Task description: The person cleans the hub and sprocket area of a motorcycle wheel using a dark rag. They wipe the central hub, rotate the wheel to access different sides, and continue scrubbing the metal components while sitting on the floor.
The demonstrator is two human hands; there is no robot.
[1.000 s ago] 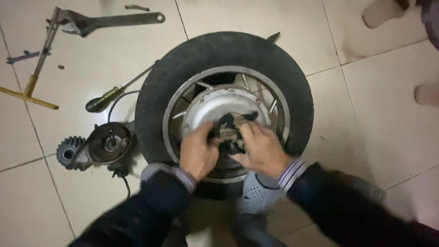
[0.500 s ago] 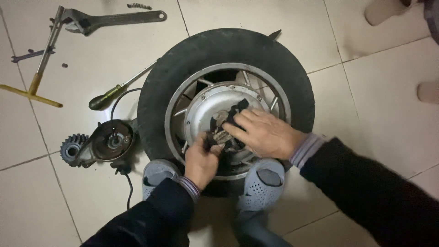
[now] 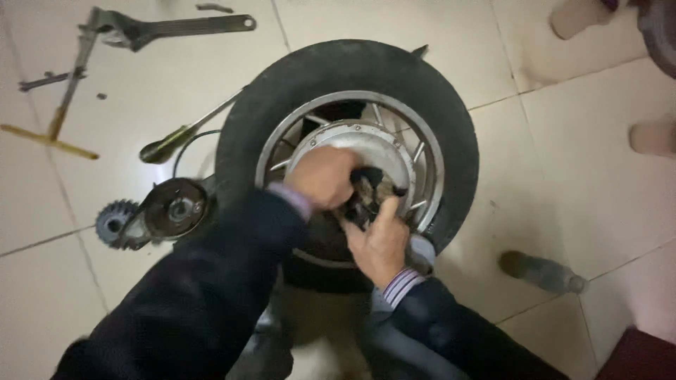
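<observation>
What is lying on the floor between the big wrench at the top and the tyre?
In the head view, a screwdriver with a dark handle lies on the tiles between the wrench and the tyre, its shaft tip reaching the tyre's edge.

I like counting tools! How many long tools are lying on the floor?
3: a big wrench at the top, a yellow-ended T-shaped tool at left, a screwdriver beside the tire. Others may be hidden.

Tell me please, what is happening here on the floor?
A person crouches over a wheel lying flat on the tiled floor. Both hands work at its metal hub: the left hand presses on the hub, and the right hand holds a dark rag at the centre. Beside the wheel lie a screwdriver, a wrench, a gear part and a bottle.
</observation>
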